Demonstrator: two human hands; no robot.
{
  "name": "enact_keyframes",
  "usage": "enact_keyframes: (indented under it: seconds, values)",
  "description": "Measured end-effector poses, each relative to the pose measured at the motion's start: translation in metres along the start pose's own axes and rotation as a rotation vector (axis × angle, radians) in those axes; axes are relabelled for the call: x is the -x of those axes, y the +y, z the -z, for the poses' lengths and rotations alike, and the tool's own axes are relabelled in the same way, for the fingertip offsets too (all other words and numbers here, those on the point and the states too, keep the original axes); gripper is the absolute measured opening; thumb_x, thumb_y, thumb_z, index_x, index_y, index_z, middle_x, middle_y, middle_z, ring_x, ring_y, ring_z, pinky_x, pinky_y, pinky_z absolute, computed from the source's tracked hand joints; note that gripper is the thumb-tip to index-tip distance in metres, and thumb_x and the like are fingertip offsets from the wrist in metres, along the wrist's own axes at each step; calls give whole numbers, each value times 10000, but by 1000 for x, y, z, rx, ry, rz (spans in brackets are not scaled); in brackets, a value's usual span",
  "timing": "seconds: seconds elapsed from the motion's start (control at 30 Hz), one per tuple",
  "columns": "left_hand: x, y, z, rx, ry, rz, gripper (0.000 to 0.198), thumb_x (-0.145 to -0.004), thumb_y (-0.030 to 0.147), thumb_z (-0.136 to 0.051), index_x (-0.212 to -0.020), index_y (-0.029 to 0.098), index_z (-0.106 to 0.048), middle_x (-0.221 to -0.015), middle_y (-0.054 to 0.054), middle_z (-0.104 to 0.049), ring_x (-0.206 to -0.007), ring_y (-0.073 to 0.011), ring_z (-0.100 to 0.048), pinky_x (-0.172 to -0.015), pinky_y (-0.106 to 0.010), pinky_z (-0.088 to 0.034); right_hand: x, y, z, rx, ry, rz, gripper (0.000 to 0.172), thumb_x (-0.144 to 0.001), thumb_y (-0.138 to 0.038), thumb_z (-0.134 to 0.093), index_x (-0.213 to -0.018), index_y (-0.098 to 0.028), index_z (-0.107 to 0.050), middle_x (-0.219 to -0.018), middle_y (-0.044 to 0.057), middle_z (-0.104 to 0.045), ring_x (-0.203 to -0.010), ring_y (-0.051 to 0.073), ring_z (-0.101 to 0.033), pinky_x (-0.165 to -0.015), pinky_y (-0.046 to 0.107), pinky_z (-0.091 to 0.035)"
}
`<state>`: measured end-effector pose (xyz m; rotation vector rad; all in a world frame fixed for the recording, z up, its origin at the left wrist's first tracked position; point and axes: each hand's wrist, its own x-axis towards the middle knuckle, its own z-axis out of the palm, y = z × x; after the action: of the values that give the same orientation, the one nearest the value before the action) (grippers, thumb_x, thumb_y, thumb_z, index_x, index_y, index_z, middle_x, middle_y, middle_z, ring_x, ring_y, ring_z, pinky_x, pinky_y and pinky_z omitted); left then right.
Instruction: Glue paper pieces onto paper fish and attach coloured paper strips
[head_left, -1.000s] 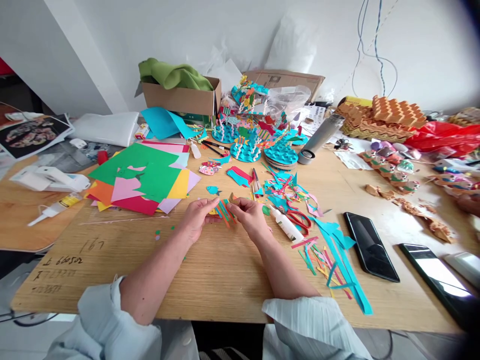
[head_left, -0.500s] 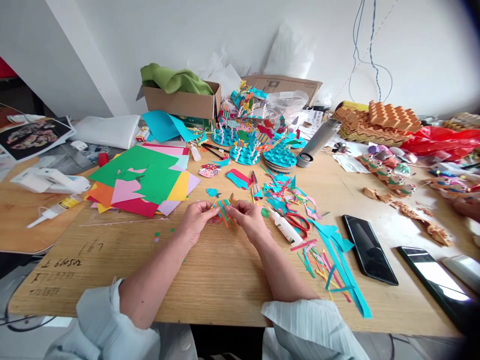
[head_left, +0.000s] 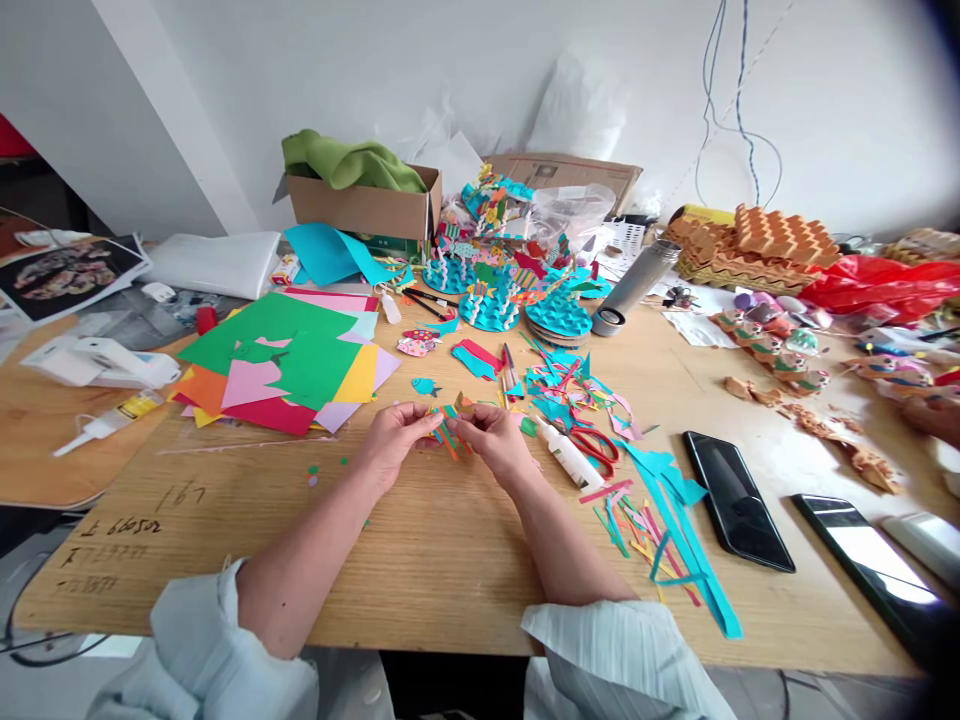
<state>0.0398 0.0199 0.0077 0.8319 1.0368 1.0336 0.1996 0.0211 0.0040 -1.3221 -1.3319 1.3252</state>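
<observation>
Between both hands is a small striped paper cutout (head_left: 448, 428) with blue-green and orange strips, some hanging off its lower edge. My left hand (head_left: 399, 440) pinches its left side with thumb and forefinger. At its right side my right hand (head_left: 489, 436) pinches it too, hiding part of it; a brownish tip shows above those fingers. Just beyond my hands lies a small blue paper fish (head_left: 424, 386). To the right of my right hand are a white glue bottle (head_left: 571, 458) and red-handled scissors (head_left: 600, 448).
Coloured paper sheets (head_left: 300, 350) are piled at left. Paper scraps (head_left: 559, 385) and a long blue strip (head_left: 686, 535) lie at right, near two phones (head_left: 739, 500). Decorated blue discs (head_left: 491, 308) and a steel flask (head_left: 637, 285) stand behind. Another person's hand (head_left: 934, 415) shows at the right edge.
My right fingers have shifted slightly to the left over the striped paper cutout, covering more of it. Both hands keep their pinch; the view has moved slightly.
</observation>
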Motion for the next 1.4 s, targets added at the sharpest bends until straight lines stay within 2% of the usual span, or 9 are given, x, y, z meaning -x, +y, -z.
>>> enact_keyframes:
  seconds: [0.13, 0.43, 0.57, 0.7, 0.9, 1.13, 1.23, 1.33, 1.4]
  values:
    - [-1, -1, 0, -1, 12, -21, 343, -514, 402, -885, -613, 148, -677, -679, -22, -682, -664, -156, -615, -656, -315, -545, 0, 2, 1, 9, -18, 6, 418, -633, -550, -726, -580, -178, -543, -500, -69, -384, -489, 67, -267, -471, 248, -172]
    - [0, 1, 0, 27, 21, -16, 349, -528, 402, -876, -688, 136, -716, -735, -45, -710, -670, -160, -626, -641, -306, -538, -1, 4, 1, 21, -15, 15, 361, -638, -512, -717, -637, -157, -654, -502, -56, -447, -491, 73, -295, -476, 244, -198]
    - [1, 4, -2, 49, 17, 14, 371, -526, 414, -878, -729, 141, -732, -726, -44, -705, -687, -165, -626, -633, -301, -533, 0, 2, 2, -4, -36, -16, 329, -627, -475, -725, -638, -155, -651, -496, -58, -455, -479, 70, -303, -470, 243, -202]
    - [1, 1, -1, 47, 31, 11, 326, -502, 373, -885, -647, 150, -696, -689, -28, -685, -662, -157, -617, -634, -304, -527, 2, 0, 1, 8, -58, -23, 336, -638, -480, -731, -637, -154, -648, -470, -76, -396, -470, 64, -271, -463, 243, -177]
    - [-1, -1, 0, 27, 35, 3, 320, -503, 371, -880, -601, 153, -668, -673, -20, -671, -647, -146, -605, -623, -286, -509, 2, -1, 1, 8, -68, -35, 399, -621, -536, -731, -649, -146, -653, -475, -68, -429, -463, 58, -282, -453, 237, -175]
    - [1, 1, -2, 39, 16, 30, 302, -527, 374, -868, -650, 157, -698, -688, -13, -671, -673, -148, -600, -605, -277, -513, 1, -2, 4, -7, -74, -44, 338, -607, -472, -749, -627, -154, -635, -468, -77, -408, -461, 56, -277, -458, 240, -178]
    - [-1, 2, -1, 76, 41, 37, 276, -499, 311, -872, -638, 150, -696, -671, -19, -681, -657, -148, -614, -590, -266, -510, 0, -3, 6, -35, -55, -48, 375, -607, -501, -762, -726, -156, -674, -514, -70, -444, -475, 60, -283, -454, 234, -183]
    - [-3, 4, 1, 210, 100, 49, 250, -506, 261, -864, -661, 152, -702, -692, -27, -703, -663, -153, -634, -583, -268, -523, 0, -5, 8, -97, 29, -46, 483, -658, -600, -720, -867, -166, -684, -569, -64, -464, -470, 62, -268, -442, 238, -170]
    - [-4, 6, 2, 320, 173, 49, 228, -518, 221, -859, -667, 158, -698, -704, -17, -708, -653, -141, -635, -583, -264, -530, 0, -6, 7, -121, 75, -37, 516, -683, -652, -687, -853, -165, -670, -553, -69, -426, -461, 64, -250, -439, 245, -162]
